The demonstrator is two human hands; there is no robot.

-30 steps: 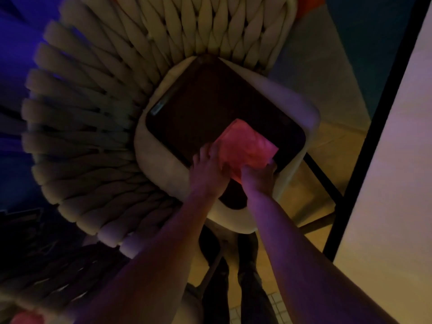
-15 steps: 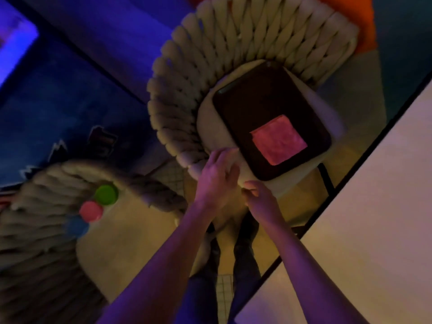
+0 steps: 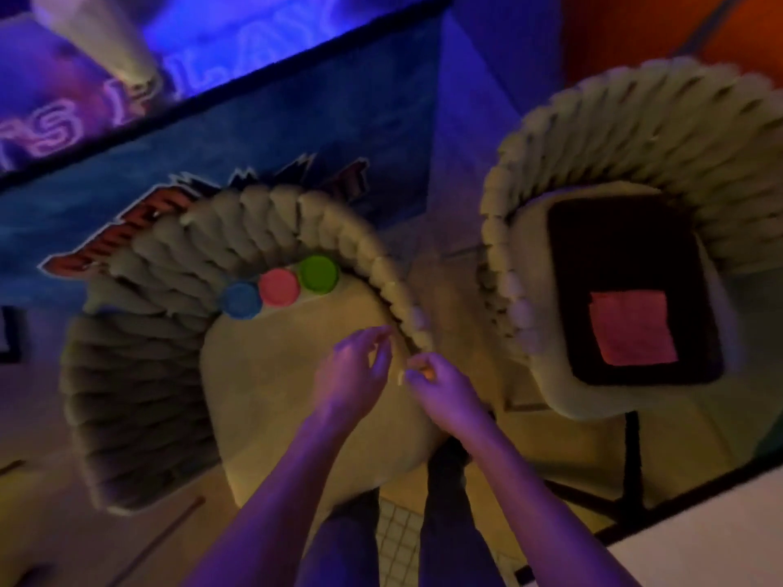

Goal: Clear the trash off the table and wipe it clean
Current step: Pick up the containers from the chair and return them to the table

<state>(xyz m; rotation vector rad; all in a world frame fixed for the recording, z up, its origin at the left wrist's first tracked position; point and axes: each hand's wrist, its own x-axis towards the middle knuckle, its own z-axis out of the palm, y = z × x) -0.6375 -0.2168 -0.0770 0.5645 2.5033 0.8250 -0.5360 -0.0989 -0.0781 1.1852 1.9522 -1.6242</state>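
A pink cloth (image 3: pixel 633 328) lies flat on a dark tray (image 3: pixel 627 230), which sits on the seat of the right-hand woven chair (image 3: pixel 593 133). My left hand (image 3: pixel 351 368) hovers over the pale seat of the left woven chair (image 3: pixel 296 387), its fingers loosely spread and holding nothing. My right hand (image 3: pixel 440 385) is just beside it with the fingers curled. A small pale scrap (image 3: pixel 400 377) shows between the two hands; blur hides whether the right fingers pinch anything. A corner of the white table (image 3: pixel 699 540) shows at the lower right.
Three round items, blue (image 3: pixel 240 300), pink (image 3: pixel 279 287) and green (image 3: pixel 318 274), sit in a row at the back of the left chair's seat. My legs stand on tiled floor between the chairs. A wall with neon lettering rises behind.
Both hands let go of the pink cloth, leaving it on the tray. They drew back and swung left from the tray chair to the other chair's seat as the view turned left.
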